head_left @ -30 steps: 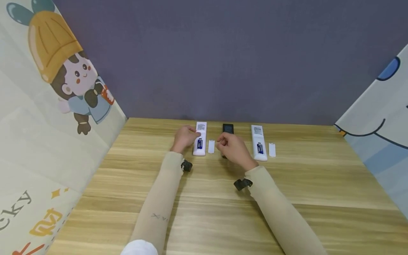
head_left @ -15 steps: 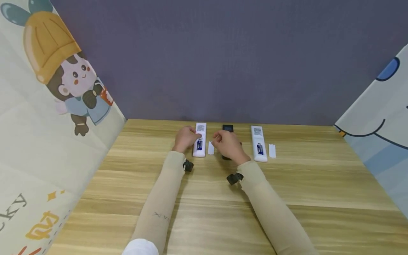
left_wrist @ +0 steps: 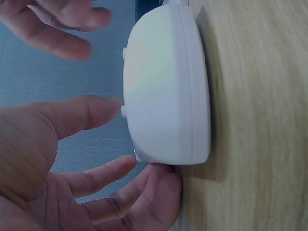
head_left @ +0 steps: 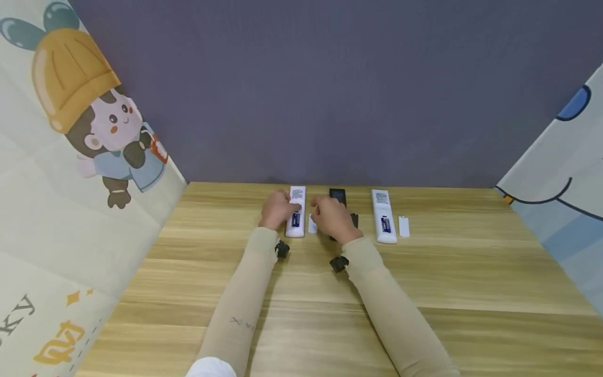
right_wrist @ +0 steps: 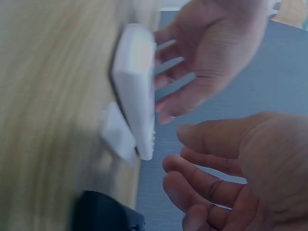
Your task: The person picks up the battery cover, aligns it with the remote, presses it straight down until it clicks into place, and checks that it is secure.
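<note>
A white remote control (head_left: pixel 296 231) lies back-up on the table, its battery compartment uncovered and blue batteries (head_left: pixel 295 220) inside. My left hand (head_left: pixel 277 210) holds it from the left, thumb across its back and fingers along its side; in the left wrist view the remote's rounded end (left_wrist: pixel 163 91) faces the camera. To its right lies a small white battery cover (head_left: pixel 313 225), partly behind my right hand (head_left: pixel 333 215). That hand hovers with loosely bent fingers and nothing between them, its fingertips near the remote, as the right wrist view shows.
A black remote control (head_left: pixel 337 195) lies partly under my right hand, with a black piece (head_left: pixel 355 220) beside it. Farther right are another uncovered white remote (head_left: pixel 380 204) with batteries and its white cover (head_left: pixel 404 226). The dark wall (head_left: pixel 339 104) rises behind the table.
My right hand has moved left from over the black remote toward the white battery cover and left remote. My left hand stays on the white remote.
</note>
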`<state>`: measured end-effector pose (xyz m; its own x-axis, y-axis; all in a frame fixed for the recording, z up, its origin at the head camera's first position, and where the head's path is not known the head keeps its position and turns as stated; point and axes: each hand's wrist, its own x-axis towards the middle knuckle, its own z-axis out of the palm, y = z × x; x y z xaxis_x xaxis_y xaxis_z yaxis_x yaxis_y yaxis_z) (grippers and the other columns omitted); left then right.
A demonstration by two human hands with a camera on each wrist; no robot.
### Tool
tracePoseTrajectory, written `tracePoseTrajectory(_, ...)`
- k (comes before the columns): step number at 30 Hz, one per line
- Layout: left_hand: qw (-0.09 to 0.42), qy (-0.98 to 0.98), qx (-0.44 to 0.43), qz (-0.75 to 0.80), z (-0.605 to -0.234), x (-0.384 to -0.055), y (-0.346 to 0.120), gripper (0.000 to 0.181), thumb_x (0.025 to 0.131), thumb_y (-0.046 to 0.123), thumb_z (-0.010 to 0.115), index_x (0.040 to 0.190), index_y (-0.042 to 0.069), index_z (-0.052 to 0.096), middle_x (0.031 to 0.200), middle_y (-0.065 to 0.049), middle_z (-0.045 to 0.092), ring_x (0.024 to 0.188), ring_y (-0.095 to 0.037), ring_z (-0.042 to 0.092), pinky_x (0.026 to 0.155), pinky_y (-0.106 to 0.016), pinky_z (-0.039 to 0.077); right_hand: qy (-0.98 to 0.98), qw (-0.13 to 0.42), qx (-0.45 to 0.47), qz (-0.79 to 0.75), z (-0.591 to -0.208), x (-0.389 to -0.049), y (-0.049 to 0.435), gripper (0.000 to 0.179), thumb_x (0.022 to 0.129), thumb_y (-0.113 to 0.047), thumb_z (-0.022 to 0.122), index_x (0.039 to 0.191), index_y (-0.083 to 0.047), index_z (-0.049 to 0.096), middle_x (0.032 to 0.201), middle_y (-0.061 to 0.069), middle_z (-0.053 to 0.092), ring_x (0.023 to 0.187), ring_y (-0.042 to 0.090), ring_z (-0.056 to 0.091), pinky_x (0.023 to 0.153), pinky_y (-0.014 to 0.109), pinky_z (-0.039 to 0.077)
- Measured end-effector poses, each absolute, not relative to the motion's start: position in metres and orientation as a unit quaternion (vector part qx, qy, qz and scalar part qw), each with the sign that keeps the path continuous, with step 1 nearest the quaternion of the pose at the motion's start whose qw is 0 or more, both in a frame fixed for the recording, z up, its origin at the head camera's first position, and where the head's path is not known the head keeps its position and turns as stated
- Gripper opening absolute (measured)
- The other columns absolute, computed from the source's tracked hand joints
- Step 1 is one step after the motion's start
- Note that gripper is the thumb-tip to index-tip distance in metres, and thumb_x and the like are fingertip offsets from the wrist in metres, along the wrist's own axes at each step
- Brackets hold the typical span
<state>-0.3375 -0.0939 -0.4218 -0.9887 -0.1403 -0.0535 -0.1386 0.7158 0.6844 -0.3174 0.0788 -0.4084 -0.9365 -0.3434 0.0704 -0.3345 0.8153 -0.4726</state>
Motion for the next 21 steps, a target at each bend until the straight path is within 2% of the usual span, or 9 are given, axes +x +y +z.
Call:
tracePoseTrajectory(5,0.003,-0.926,0.075,-0.371,-0.421,-0.339,-0.092,0.035,0.086,0.028,0.077,0.108,0.003,0.065,0.102,-0.014,0.071,0.083,-0.024,0.061,0.069,-0.032,0.045,0.965,-0.018,-0.186,-0.182,-0.416,-0.319,0.077,0.035,0.096,-0.019,0.071,0.129,-0.009,0.069,0.111,0.01,0.074,0.104,0.033,0.066,0.091,0.047,0.054)
tracePoseTrajectory(8,0.001,-0.925,0.077,-0.372,-0.419,-0.341,-0.09,0.034,0.086,0.028,0.078,0.107,0.003,0.065,0.1,-0.013,0.071,0.082,-0.023,0.061,0.069,-0.032,0.045,0.97,-0.031,-0.19,-0.147,-0.418,-0.321,0.078,0.036,0.094,-0.022,0.074,0.128,-0.011,0.071,0.121,0.013,0.072,0.113,0.04,0.061,0.098,0.052,0.048)
tracePoseTrajectory(11,0.002,-0.926,0.079,-0.369,-0.419,-0.341,-0.088,0.034,0.087,0.029,0.079,0.106,0.004,0.066,0.099,-0.012,0.071,0.081,-0.023,0.061,0.068,-0.032,0.046,0.973,-0.031,-0.189,-0.128,-0.421,-0.321,0.078,0.039,0.093,-0.026,0.076,0.129,-0.012,0.07,0.128,0.014,0.069,0.114,0.04,0.058,0.097,0.052,0.046)
tracePoseTrajectory(16,0.0,-0.928,0.085,-0.362,-0.421,-0.34,-0.089,0.034,0.088,0.03,0.079,0.106,0.004,0.066,0.098,-0.011,0.071,0.081,-0.023,0.062,0.069,-0.033,0.047,0.976,-0.021,-0.189,-0.109,-0.425,-0.319,0.075,0.044,0.091,-0.03,0.078,0.13,-0.012,0.069,0.126,0.013,0.068,0.107,0.034,0.054,0.092,0.048,0.041)
tracePoseTrajectory(21,0.0,-0.93,0.09,-0.356,-0.424,-0.34,-0.089,0.036,0.087,0.03,0.08,0.107,0.004,0.066,0.099,-0.011,0.071,0.084,-0.025,0.064,0.072,-0.036,0.051,0.978,-0.008,-0.193,-0.084,-0.428,-0.319,0.072,0.038,0.092,-0.031,0.077,0.124,-0.012,0.071,0.123,0.012,0.067,0.106,0.034,0.049,0.092,0.049,0.037)
